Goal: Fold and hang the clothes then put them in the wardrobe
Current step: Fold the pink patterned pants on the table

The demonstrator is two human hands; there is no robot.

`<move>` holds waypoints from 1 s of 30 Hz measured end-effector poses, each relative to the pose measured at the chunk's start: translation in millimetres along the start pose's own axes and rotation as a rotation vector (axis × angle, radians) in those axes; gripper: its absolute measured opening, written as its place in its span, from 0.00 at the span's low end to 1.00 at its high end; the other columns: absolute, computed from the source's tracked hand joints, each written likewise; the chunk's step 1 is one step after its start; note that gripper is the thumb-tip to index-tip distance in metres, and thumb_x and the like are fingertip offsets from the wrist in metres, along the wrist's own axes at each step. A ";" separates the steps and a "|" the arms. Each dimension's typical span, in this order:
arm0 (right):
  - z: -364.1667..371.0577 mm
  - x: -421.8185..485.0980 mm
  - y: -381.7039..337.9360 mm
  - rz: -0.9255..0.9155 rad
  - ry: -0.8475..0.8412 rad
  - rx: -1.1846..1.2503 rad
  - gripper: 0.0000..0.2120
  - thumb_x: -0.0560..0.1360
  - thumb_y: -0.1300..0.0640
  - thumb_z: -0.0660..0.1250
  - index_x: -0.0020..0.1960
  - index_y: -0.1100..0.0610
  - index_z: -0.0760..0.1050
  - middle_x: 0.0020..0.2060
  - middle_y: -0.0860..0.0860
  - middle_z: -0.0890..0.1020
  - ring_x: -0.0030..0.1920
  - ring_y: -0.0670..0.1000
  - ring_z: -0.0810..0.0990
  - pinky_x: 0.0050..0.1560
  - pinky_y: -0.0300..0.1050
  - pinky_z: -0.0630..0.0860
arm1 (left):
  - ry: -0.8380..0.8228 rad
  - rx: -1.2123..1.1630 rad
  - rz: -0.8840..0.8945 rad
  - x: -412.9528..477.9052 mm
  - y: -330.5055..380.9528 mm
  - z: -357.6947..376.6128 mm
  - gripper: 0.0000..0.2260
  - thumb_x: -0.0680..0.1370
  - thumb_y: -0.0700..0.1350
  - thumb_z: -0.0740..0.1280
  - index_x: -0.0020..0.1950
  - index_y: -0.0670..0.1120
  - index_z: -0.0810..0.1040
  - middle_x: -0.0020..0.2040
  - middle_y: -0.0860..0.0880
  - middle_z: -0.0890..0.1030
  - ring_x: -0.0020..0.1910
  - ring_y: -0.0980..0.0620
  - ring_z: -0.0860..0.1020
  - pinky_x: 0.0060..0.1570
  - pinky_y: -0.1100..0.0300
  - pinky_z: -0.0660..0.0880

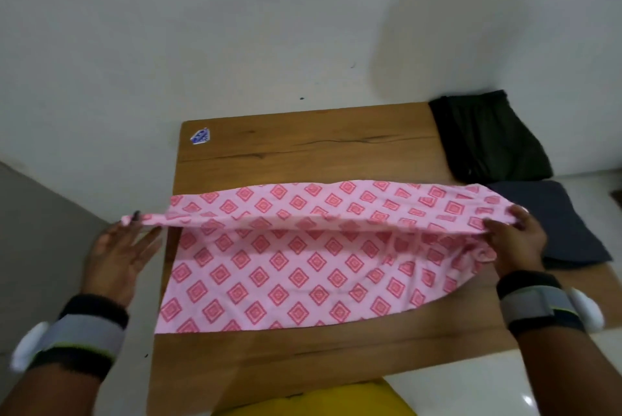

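Left hand (117, 254) and right hand (518, 240), fingers clamped, pinch opposite ends of the half-folded pink cloth (286, 267).

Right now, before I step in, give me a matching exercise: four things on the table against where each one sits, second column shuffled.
Things:
1 pink cloth
2 black garment
3 grey garment
4 sticker

Places:
A far left corner of the table
B far right corner
C right edge, nearer than the far corner
D middle, pinched at its ends by the left hand and the right hand

Pairs: 1-D, 2-B, 3-C, 4-A.
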State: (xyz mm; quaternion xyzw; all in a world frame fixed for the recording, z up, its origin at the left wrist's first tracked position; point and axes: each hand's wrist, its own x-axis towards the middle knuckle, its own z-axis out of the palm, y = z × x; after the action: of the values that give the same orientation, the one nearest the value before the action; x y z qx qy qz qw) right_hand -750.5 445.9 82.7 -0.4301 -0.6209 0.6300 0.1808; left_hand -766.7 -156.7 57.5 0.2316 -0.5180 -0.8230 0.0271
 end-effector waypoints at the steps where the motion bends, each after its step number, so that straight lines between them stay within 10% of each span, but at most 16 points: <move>1: -6.0 -0.8 -2.1 -0.004 0.006 0.006 0.24 0.72 0.72 0.67 0.66 0.58 0.71 0.62 0.61 0.77 0.56 0.58 0.79 0.38 0.42 0.80 | 0.002 -0.095 -0.002 -5.8 0.1 -5.7 0.16 0.71 0.44 0.75 0.57 0.46 0.76 0.55 0.48 0.84 0.53 0.47 0.83 0.52 0.51 0.79; 7: -33.4 -11.0 17.9 0.035 0.028 0.021 0.25 0.73 0.70 0.66 0.68 0.54 0.71 0.63 0.58 0.76 0.57 0.58 0.79 0.44 0.47 0.78 | 0.017 -0.146 -0.178 -59.4 -31.5 -39.1 0.11 0.85 0.41 0.51 0.60 0.45 0.71 0.69 0.37 0.71 0.67 0.44 0.73 0.64 0.44 0.72; 11: -40.4 -10.9 51.0 0.089 0.033 -0.084 0.25 0.73 0.71 0.67 0.66 0.53 0.71 0.61 0.56 0.76 0.60 0.60 0.78 0.57 0.60 0.77 | 0.157 0.111 -0.422 -82.8 -53.3 -48.2 0.02 0.77 0.36 0.61 0.48 0.42 0.71 0.50 0.40 0.83 0.43 0.42 0.84 0.37 0.54 0.82; 15: -37.6 -2.1 62.5 0.074 0.071 -0.137 0.23 0.72 0.71 0.68 0.64 0.54 0.73 0.57 0.56 0.77 0.56 0.59 0.79 0.49 0.53 0.81 | 0.252 0.383 -0.480 -78.8 -53.4 -39.8 0.06 0.81 0.37 0.59 0.44 0.42 0.70 0.50 0.40 0.79 0.47 0.41 0.79 0.38 0.54 0.82; 18: -37.8 4.8 65.9 -0.015 0.155 -0.342 0.17 0.71 0.50 0.74 0.58 0.51 0.75 0.55 0.56 0.79 0.53 0.60 0.80 0.55 0.59 0.78 | 0.260 0.632 -0.480 -63.0 -51.1 -31.6 0.13 0.78 0.51 0.66 0.55 0.43 0.74 0.51 0.41 0.82 0.47 0.41 0.81 0.43 0.48 0.81; 25: -8.5 18.6 42.0 -0.307 0.315 -1.166 0.32 0.67 0.54 0.75 0.67 0.55 0.64 0.65 0.66 0.67 0.63 0.72 0.67 0.62 0.72 0.65 | 0.209 1.484 0.149 -13.1 -47.5 34.3 0.38 0.69 0.59 0.74 0.74 0.49 0.62 0.73 0.41 0.64 0.69 0.37 0.66 0.65 0.38 0.66; 30: 38.6 37.3 7.9 -0.687 -0.287 -1.463 0.32 0.71 0.61 0.68 0.74 0.52 0.65 0.72 0.56 0.68 0.71 0.63 0.64 0.68 0.65 0.61 | -0.346 1.874 0.213 41.4 -48.0 76.8 0.35 0.71 0.56 0.71 0.75 0.50 0.63 0.74 0.46 0.64 0.71 0.41 0.62 0.66 0.44 0.64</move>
State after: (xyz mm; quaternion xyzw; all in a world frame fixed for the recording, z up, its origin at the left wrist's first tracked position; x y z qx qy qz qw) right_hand -798.7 448.8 58.0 -0.1404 -0.9888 0.0243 -0.0436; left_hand -825.6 -81.8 28.7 -0.0140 -0.9810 -0.0902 -0.1712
